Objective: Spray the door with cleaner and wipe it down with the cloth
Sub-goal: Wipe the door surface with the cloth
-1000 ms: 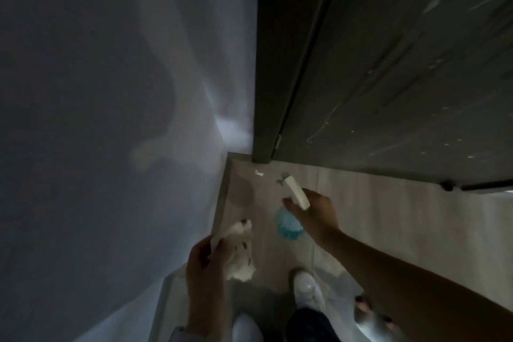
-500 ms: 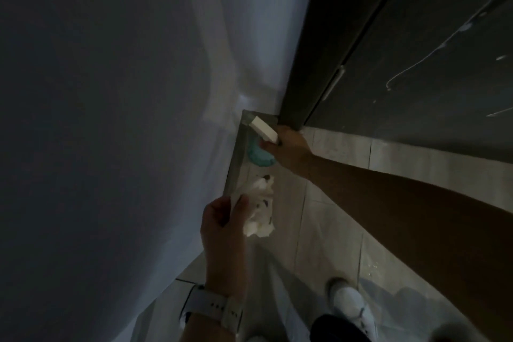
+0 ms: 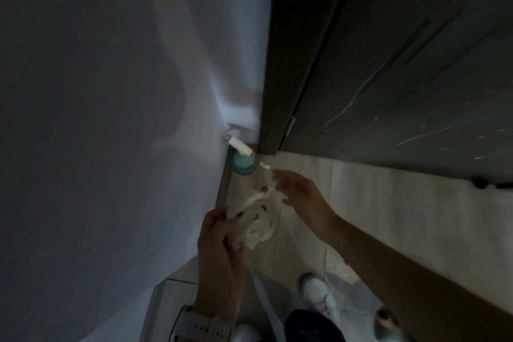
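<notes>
the cloth [image 3: 256, 223] hangs bunched in the left hand [image 3: 219, 244], its free end just short of the right hand [image 3: 298, 193], whose fingers are spread and empty; the spray bottle [image 3: 243, 161] stands beyond both.

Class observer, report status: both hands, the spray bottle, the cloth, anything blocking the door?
Left hand grips cloth; right hand open, reaching to it. Spray bottle on floor in corner. Door streaked, unblocked.

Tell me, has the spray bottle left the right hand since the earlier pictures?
Yes. The spray bottle now stands on the floor in the corner by the door frame; the right hand has let go and is reaching toward the cloth.
</notes>
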